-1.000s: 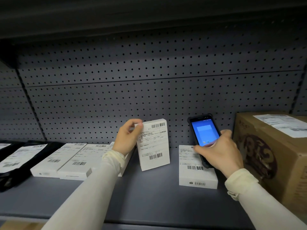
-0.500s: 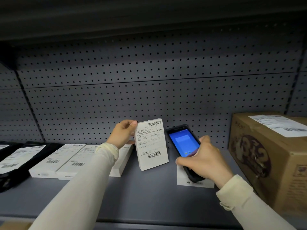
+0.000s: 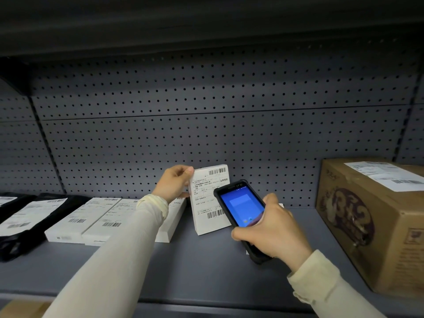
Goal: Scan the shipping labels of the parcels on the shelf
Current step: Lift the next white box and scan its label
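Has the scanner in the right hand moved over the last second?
Yes. The scanner has moved left, away from the cardboard box, and now overlaps the upright white parcel held by the left hand.

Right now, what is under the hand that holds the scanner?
Under the right hand and its scanner, only a white corner of something pale shows on the shelf. The rest is covered, so I cannot say what it is or whether it has a label.

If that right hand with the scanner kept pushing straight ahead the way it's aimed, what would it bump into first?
Probably the upright white parcel: the scanner in the right hand already overlaps its label, though their gap in depth is unclear.
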The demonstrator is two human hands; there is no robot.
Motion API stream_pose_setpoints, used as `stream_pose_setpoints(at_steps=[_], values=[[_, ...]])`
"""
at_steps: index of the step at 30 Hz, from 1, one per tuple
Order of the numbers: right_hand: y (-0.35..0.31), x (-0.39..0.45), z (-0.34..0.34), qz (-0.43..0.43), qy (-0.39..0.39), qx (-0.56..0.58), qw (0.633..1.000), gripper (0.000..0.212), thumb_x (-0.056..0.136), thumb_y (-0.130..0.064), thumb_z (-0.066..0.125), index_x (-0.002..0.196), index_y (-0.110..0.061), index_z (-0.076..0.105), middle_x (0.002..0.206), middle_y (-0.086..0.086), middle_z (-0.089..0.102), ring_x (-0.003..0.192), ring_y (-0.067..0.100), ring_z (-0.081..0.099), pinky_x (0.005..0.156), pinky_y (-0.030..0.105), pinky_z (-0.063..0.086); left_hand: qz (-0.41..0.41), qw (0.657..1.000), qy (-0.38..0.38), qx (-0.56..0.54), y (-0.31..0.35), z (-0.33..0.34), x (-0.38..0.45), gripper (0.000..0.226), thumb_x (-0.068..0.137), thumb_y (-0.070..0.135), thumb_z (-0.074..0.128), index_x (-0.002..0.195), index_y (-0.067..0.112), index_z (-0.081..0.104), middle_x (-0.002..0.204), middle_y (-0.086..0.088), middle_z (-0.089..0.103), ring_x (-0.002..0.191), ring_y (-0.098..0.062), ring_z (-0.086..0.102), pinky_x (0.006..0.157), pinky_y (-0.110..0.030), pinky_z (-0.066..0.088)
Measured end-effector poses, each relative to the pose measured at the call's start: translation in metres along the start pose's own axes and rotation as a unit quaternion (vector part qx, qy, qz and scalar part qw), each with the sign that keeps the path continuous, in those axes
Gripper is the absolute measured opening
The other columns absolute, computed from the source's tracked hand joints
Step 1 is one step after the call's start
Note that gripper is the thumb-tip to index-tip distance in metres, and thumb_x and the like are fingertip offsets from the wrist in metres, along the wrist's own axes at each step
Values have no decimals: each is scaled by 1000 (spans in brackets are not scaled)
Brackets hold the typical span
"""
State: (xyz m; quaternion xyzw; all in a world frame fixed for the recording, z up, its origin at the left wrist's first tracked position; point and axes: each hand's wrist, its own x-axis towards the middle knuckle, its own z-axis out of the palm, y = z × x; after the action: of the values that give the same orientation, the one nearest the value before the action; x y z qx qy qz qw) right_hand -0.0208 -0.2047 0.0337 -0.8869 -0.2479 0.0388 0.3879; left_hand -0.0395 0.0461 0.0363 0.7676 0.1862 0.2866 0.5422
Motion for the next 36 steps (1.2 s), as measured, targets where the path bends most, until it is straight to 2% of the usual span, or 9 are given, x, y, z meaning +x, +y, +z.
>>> stream_pose_setpoints(at_steps=[2,6,18,22,23,27,32,36], values=[[0,-1,0,3,-2,-4,1000,59,59,-38,77,99,-18,39,80,-6,59,77,13,60,69,34,54,-4,1000,-5,5,0,0,0,18,97,31,47,95,18,60,100,-11,67,89,-21,63,66,-31,54],[0,-2,1,5,5,-4,1000,61,59,-38,77,100,-19,37,81,-7,59,77,12,60,71,34,55,-7,1000,-8,0,-2,-2,3,18,97,32,49,91,19,61,94,-3,68,87,-19,63,74,-38,55],[3,-1,4,1,12,1,1000,63,62,-36,75,99,-22,26,83,-7,63,81,9,59,75,35,55,-15,1000,-7,0,-2,-2,4,26,97,31,48,105,10,60,99,-7,69,90,-21,63,71,-36,56],[7,6,5,8,20,19,1000,61,64,-35,76,98,-21,28,81,-6,65,79,10,61,74,35,56,-10,1000,8,10,-2,-1,5,30,98,31,45,104,6,61,95,-5,69,86,-18,64,59,-24,53],[8,8,5,13,23,25,999,60,64,-35,76,98,-20,29,79,-6,65,78,9,61,73,35,56,-15,1000,11,9,-2,-2,6,30,98,32,45,103,7,61,93,-4,69,85,-18,65,57,-23,52],[15,22,6,30,45,45,998,57,65,-33,77,99,-16,35,77,-6,62,75,8,59,67,32,54,-55,998,-3,8,-6,-5,10,34,97,39,45,97,10,62,92,-5,72,88,-23,68,66,-32,55],[23,42,12,52,83,47,994,61,62,-36,78,98,-16,34,81,-3,64,81,15,61,73,39,56,-127,989,-64,32,-7,-2,11,38,98,41,42,97,8,62,81,0,73,73,-16,67,62,-28,51],[29,56,15,66,99,42,992,64,62,-38,80,100,-13,36,78,-3,61,77,18,62,70,40,57,-189,975,-100,65,-13,5,16,37,100,39,39,97,8,59,75,1,69,65,-15,62,58,-27,49]])
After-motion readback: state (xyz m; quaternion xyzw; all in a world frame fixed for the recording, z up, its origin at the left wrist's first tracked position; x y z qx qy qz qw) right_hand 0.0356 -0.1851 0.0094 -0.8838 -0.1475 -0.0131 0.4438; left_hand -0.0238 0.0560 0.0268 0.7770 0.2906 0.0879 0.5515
